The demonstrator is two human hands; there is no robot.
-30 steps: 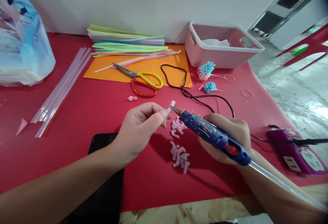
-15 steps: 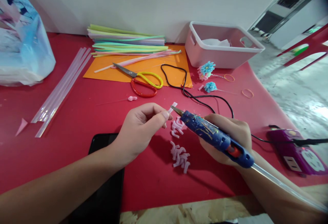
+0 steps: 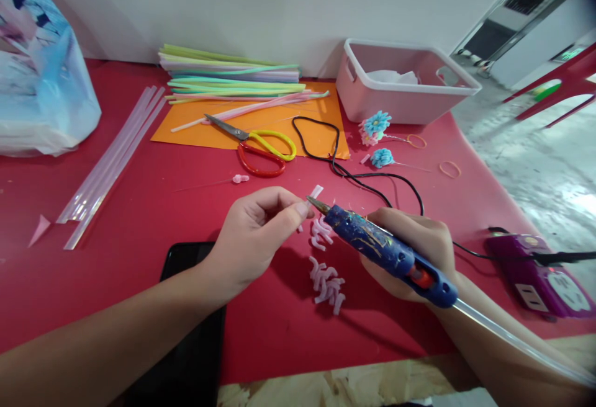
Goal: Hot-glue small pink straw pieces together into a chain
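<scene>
Between thumb and fingers, my left hand (image 3: pixel 263 233) pinches a short pink pipe cleaner piece (image 3: pixel 317 192). My right hand (image 3: pixel 414 245) is wrapped round a blue glue gun (image 3: pixel 377 239) smeared with dried glue. Its metal nozzle meets the pink piece at my left fingertips; whether they touch or only overlap in view I cannot tell. A clear glue stick (image 3: pixel 516 335) runs out of the gun's rear. On the table below lie two small heaps of cut pink pieces, a nearer heap (image 3: pixel 328 284) and a farther heap (image 3: pixel 321 233).
Scissors (image 3: pixel 246 140) lie partly on orange paper (image 3: pixel 195 133), near bundled pipe cleaners (image 3: pixel 233 78). A black cord (image 3: pixel 367 177) curves behind the gun. Also around are blue flowers (image 3: pixel 382 158), a pink bin (image 3: pixel 386 100), a purple power strip (image 3: pixel 526 277), a phone (image 3: pixel 195 326) and glue sticks (image 3: pixel 112 165).
The glue gun's nozzle has shifted slightly left along the pink piece, closer to my left fingertips. My left hand has stayed almost still.
</scene>
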